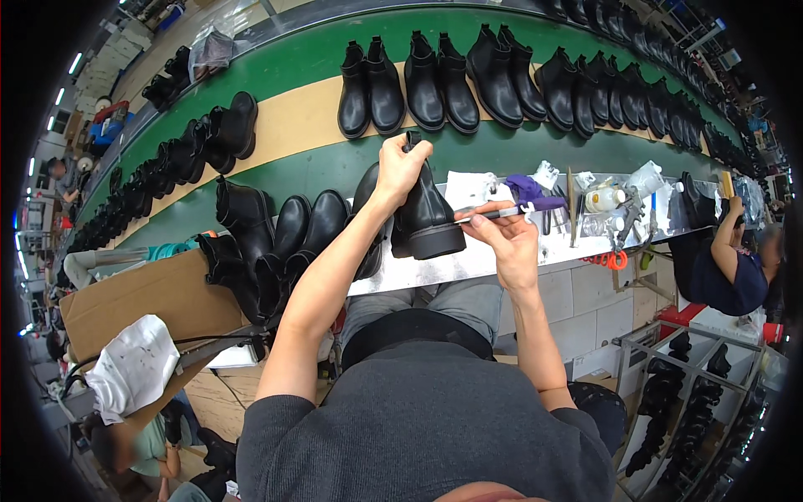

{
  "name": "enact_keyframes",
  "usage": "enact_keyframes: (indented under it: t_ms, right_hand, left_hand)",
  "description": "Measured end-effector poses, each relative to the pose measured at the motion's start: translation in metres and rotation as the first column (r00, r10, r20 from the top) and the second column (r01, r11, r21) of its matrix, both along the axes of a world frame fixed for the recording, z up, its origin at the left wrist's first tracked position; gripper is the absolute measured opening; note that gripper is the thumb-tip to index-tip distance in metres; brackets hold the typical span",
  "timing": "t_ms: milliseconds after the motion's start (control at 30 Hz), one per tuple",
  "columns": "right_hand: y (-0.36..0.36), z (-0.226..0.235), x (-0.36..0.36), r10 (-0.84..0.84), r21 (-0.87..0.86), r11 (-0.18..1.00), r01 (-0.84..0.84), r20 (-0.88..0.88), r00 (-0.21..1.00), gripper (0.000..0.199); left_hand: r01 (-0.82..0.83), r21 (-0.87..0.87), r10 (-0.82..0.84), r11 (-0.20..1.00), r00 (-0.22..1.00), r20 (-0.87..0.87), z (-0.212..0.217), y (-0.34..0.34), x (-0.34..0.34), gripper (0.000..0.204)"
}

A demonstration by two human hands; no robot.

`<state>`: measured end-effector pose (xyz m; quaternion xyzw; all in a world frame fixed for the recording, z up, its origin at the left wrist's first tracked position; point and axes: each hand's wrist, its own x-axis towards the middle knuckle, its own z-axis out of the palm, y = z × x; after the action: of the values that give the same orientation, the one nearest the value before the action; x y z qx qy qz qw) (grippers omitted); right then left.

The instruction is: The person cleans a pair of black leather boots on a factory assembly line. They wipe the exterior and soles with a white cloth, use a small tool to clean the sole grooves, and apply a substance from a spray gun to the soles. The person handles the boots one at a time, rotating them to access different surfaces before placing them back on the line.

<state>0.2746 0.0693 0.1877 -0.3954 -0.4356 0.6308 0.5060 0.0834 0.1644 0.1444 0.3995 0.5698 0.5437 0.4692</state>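
A black ankle boot (425,209) is held up in front of me, its heel and sole end toward me. My left hand (401,173) is closed around the upper part of its shaft. Between the fingers of my right hand (507,248) is a slim black-and-white pen-like tool (504,212). Its tip points left and meets, or nearly meets, the boot's side just above the sole; I cannot tell which. A second boot (365,191) stands partly hidden behind my left wrist. Other black boots (322,219) are grouped left of my left forearm.
Several pairs of black boots (425,84) line the green conveyor (293,88) beyond the white bench (389,276). White and purple cloths (535,197), a bottle (604,198) and tools lie to the right. A cardboard sheet (155,293) leans at left. Co-workers (740,268) sit at both sides.
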Motion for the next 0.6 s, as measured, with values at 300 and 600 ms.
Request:
enact_keyframes:
  t_ms: [300, 600]
  right_hand:
    - [0.000, 0.024, -0.008, 0.075, 0.025, 0.996, -0.086, 0.290, 0.954, 0.014]
    - [-0.001, 0.030, -0.006, -0.005, 0.263, 0.946, -0.188, 0.594, 0.804, 0.012]
  left_hand:
    - [0.046, 0.028, -0.044, 0.999, 0.998, -0.048, -0.005, 0.001, 0.007, 0.010]
    - [0.041, 0.050, -0.033, 0.998, 0.988, -0.152, 0.002, -0.001, 0.019, 0.015]
